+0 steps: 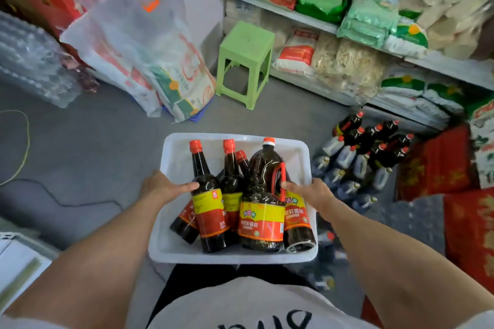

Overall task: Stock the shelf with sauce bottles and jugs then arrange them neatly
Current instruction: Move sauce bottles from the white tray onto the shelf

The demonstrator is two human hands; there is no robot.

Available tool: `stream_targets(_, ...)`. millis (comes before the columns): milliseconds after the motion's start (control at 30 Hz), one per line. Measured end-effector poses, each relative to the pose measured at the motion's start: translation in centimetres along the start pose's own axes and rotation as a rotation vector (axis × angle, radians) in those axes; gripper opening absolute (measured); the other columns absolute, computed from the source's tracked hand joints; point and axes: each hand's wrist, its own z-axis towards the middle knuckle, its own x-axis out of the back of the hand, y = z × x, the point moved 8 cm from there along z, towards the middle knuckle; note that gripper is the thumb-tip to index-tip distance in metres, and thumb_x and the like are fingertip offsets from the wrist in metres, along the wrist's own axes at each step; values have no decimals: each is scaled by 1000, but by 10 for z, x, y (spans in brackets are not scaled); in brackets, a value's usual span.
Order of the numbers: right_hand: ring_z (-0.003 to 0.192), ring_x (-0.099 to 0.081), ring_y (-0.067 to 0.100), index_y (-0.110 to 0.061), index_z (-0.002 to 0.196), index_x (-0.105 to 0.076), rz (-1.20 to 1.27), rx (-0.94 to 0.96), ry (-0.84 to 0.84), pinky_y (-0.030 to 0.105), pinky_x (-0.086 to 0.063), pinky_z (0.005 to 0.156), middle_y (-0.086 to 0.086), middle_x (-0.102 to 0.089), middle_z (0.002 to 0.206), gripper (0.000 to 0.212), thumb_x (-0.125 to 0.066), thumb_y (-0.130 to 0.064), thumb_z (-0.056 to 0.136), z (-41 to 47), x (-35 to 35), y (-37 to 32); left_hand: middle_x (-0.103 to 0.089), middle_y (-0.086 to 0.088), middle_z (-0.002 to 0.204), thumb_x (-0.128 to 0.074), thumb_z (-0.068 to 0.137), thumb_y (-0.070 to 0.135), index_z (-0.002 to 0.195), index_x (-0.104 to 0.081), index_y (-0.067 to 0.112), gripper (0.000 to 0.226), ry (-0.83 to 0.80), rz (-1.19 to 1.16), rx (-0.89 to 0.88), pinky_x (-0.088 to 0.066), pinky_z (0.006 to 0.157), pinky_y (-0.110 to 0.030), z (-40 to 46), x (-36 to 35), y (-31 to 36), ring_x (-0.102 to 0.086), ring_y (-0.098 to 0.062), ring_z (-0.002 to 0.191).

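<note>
Both hands clasp the white tub by its long rims: the left hand at nine o'clock, the right hand at three, fingers hooked inward over the edges. Inside, slim sauce bottles lean loosely beside a big jug with a red handle. Full bottles likely make the load heavy, smooth and prone to toppling, so level carrying suits. More bottles stand on the floor at two o'clock, below the shelf.
</note>
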Motion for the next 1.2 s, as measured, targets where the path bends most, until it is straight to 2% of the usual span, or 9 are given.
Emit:
stream_targets(133, 101, -69, 29, -5, 130, -56, -18, 53, 34, 46, -58, 90, 12, -69, 117, 140, -80, -88, 20, 35, 26, -115, -47, -16, 145, -71, 18, 92, 146, -36, 9, 157, -22, -100, -8, -50, 97, -45, 64, 42, 62, -51, -35, 127)
stream_targets(267, 107, -62, 26, 0, 136, -50, -56, 25, 56, 35, -51, 85, 14, -62, 127, 115, -85, -72, 53, 91, 34, -201, -48, -15, 145, -68, 15, 95, 148, -35, 9, 162, -89, -85, -52, -51, 95, -41, 145, 78, 127, -52, -33, 126)
stream_targets(400, 105, -66, 29, -1, 132, -52, 35, 9, 114, 40, -56, 85, 14, -65, 121, 141, -79, -87, 24, 154, 41, -262, -45, -18, 148, -64, 17, 98, 149, -33, 3, 165, -133, -2, -118, -49, 99, -39, 231, 118, 202, -49, -34, 130)
stream_targets(533, 95, -69, 26, -8, 115, -61, 46, -2, 112, 43, -58, 88, 9, -71, 109, 98, -87, -74, 46, 206, 53, -332, -35, -21, 154, -79, 46, 81, 152, -21, -1, 146, -90, 50, -149, -43, 106, -41, 301, 165, 276, -39, -35, 139)
stream_targets(667, 94, -70, 26, -10, 112, -64, 69, -7, 119, 46, -58, 88, 7, -71, 104, 116, -79, -87, 27, 264, 67, -386, -36, -22, 151, -80, 49, 78, 151, -21, 0, 141, -84, 86, -121, -46, 103, -43, 365, 198, 335, -41, -37, 137)
stream_targets(833, 91, -71, 23, -14, 111, -66, 77, -14, 70, 43, -59, 86, 3, -73, 100, 110, -80, -87, 29, 358, 80, -445, -35, -23, 149, -79, 52, 79, 151, -21, 1, 139, -96, 135, -87, -44, 105, -45, 447, 216, 404, -38, -37, 137)
stream_targets(1000, 100, -69, 26, -11, 125, -57, 73, -94, 53, 47, -58, 88, 6, -69, 114, 129, -79, -91, 26, 461, 97, -477, -32, -24, 152, -79, 50, 78, 155, -12, 4, 145, -93, 143, -54, -44, 103, -44, 520, 227, 475, -38, -37, 137)
stream_targets(1067, 101, -68, 27, -11, 124, -56, 68, -113, 82, 47, -58, 89, 6, -68, 113, 128, -78, -92, 27, 487, 111, -499, -27, -23, 155, -79, 50, 79, 156, -10, 6, 146, -106, 155, -63, -44, 103, -45, 548, 233, 506, -37, -38, 139)
stream_targets(1200, 97, -68, 25, -13, 121, -57, 42, -150, 102, 47, -58, 87, 6, -69, 111, 126, -76, -94, 26, 531, 131, -537, -31, -21, 154, -70, 28, 94, 154, -19, 10, 159, -136, 149, -54, -40, 109, -55, 597, 243, 553, -37, -39, 139)
